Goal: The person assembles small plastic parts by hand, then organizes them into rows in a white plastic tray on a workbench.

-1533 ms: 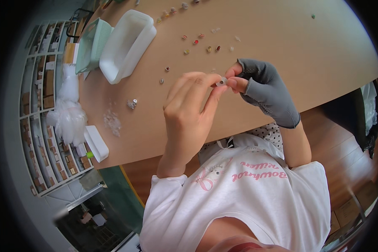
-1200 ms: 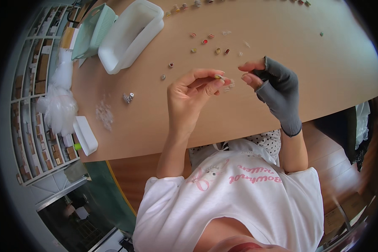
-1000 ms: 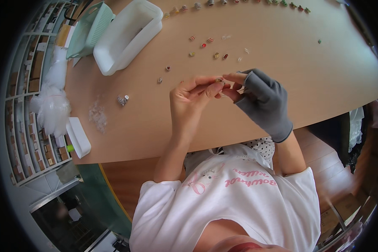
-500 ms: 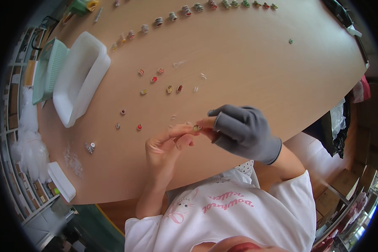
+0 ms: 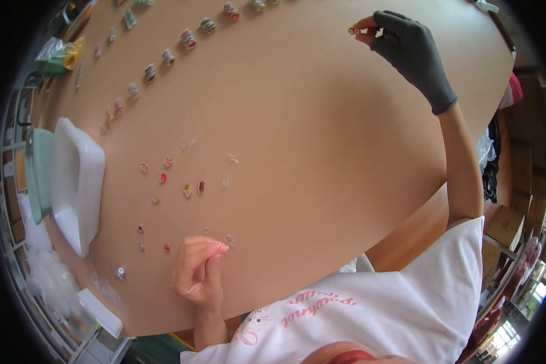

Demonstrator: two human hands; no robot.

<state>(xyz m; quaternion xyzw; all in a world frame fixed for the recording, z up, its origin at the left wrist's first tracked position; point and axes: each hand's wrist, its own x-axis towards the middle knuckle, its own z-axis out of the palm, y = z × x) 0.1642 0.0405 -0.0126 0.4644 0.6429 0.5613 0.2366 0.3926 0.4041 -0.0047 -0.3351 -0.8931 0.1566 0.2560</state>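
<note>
My right hand (image 5: 406, 48), in a grey fingerless-tipped glove, is stretched to the far right of the table. Between its thumb and fingertips it pinches a small yellowish charm (image 5: 353, 31). Bare, my left hand (image 5: 201, 270) stays low near the front edge, thumb and fingers pressed together on a thin clear plastic piece (image 5: 230, 241). Left of it on the table lie a small red charm (image 5: 167, 248) and other tiny charms. Beyond it are a yellow charm (image 5: 187, 190), a dark red charm (image 5: 201, 186) and a red-and-white charm (image 5: 168, 162).
A row of small stacked charms (image 5: 150, 73) curves across the far side. At left stand a white plastic bin (image 5: 91, 182) and a green basket (image 5: 38, 176). A small white tray (image 5: 101, 312) lies at the near-left edge. Clear scraps (image 5: 189, 145) dot the table.
My hands have parted. The right one carried the small charm far forward and right, while the left stayed near the front with a clear piece. The view has shifted, so the table items appear lower left.
</note>
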